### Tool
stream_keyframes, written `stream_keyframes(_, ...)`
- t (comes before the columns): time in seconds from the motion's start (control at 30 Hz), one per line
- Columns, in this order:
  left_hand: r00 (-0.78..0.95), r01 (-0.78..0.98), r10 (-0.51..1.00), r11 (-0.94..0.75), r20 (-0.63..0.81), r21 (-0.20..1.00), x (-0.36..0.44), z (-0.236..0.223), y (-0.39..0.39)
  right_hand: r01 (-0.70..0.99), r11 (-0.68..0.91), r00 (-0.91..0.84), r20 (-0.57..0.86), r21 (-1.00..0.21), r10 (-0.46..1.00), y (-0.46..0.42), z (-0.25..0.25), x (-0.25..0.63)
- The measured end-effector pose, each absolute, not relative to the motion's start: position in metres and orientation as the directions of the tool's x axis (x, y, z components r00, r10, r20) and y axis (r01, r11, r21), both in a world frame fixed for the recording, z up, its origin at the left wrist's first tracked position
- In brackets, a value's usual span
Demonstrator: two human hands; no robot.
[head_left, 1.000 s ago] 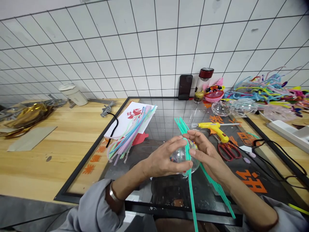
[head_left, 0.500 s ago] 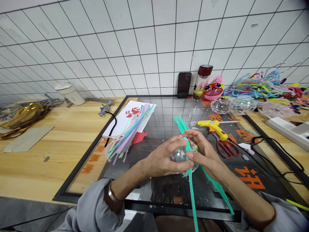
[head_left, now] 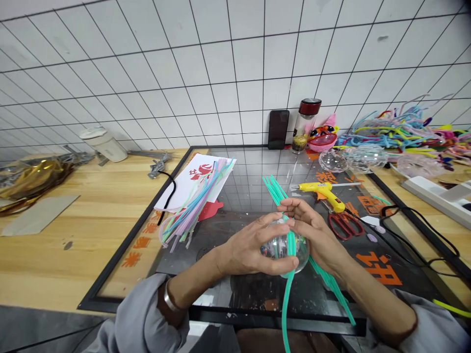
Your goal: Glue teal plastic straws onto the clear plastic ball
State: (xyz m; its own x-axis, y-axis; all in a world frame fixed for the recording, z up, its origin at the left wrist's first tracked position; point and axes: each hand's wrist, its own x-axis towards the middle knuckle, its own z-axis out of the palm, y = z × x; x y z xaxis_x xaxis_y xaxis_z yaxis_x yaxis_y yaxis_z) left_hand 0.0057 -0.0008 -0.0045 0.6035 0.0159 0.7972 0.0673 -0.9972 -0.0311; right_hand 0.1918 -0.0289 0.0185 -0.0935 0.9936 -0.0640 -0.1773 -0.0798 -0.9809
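A clear plastic ball [head_left: 302, 252] with small coloured bits inside is held over the glass board. My left hand [head_left: 248, 247] is closed around its left side, with the thumb low and the fingers on top. Green pipe cleaners [head_left: 291, 243] lie over the front of the ball, and a loose end hangs down past the board's near edge. My right hand [head_left: 312, 230] pinches these strips against the top of the ball with thumb and fingers. Under the right hand, a bundle of more green pipe cleaners [head_left: 333, 284] lies slantwise on the board.
The black-framed glass board [head_left: 235, 193] bears pastel pipe cleaners [head_left: 200, 203] on white paper [head_left: 176, 189]. To the right lie a yellow glue gun [head_left: 324, 191], red-handled scissors [head_left: 346, 225] and a black cord [head_left: 401, 252]. A phone [head_left: 278, 129] and a bottle [head_left: 304, 126] stand by the wall.
My right thumb has moved up to the top of the ball. The green strips now lie straighter down its front, and their hanging end has swung left.
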Motion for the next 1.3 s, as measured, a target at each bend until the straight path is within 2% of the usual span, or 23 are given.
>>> stream_keyframes(0.13, 0.620, 0.020, 0.039, -0.999, 0.784, 0.034, 0.002, -0.008, 0.000, -0.252, -0.164, -0.054, -0.156, -0.954, 0.986, -0.025, 0.018, 0.191)
stream_keyframes(0.23, 0.633, 0.019, 0.149, -0.984, 0.760, 0.177, -0.003, -0.016, 0.002, -0.270, -0.176, -0.082, -0.159, -0.947, 0.984, -0.024, 0.020, 0.191)
stream_keyframes(0.4, 0.502, -0.010, 0.410, -0.878, 0.761, 0.479, 0.000, -0.021, 0.004, -0.302, -0.240, -0.161, -0.199, -0.922, 0.967, -0.022, 0.019, 0.191)
stream_keyframes(0.53, 0.393, -0.108, 0.686, -0.627, 0.612, 0.772, 0.004, -0.016, 0.002, -0.330, -0.251, -0.146, -0.213, -0.910, 0.966, -0.014, 0.010, 0.192)
stream_keyframes(0.63, 0.361, -0.215, 0.859, -0.303, 0.364, 0.928, 0.004, -0.012, 0.000, -0.339, -0.239, -0.162, -0.194, -0.910, 0.968, -0.010, 0.004, 0.191)
stream_keyframes(0.73, 0.350, -0.317, 0.922, -0.049, 0.165, 0.947, 0.004, -0.007, 0.000, -0.318, -0.241, -0.200, -0.184, -0.917, 0.962, -0.008, 0.002, 0.191)
stream_keyframes(0.83, 0.328, -0.405, 0.943, 0.095, 0.048, 0.910, 0.004, -0.001, 0.001, -0.278, -0.232, -0.239, -0.167, -0.932, 0.957, -0.009, 0.001, 0.191)
stream_keyframes(1.07, 0.367, -0.490, 0.929, 0.236, -0.047, 0.839, 0.004, 0.008, 0.003, -0.223, -0.154, -0.267, -0.092, -0.963, 0.959, -0.011, -0.005, 0.191)
stream_keyframes(1.3, 0.424, -0.478, 0.905, 0.245, -0.023, 0.843, 0.001, 0.003, 0.004, -0.182, -0.052, -0.165, -0.022, -0.982, 0.986, -0.013, -0.003, 0.190)
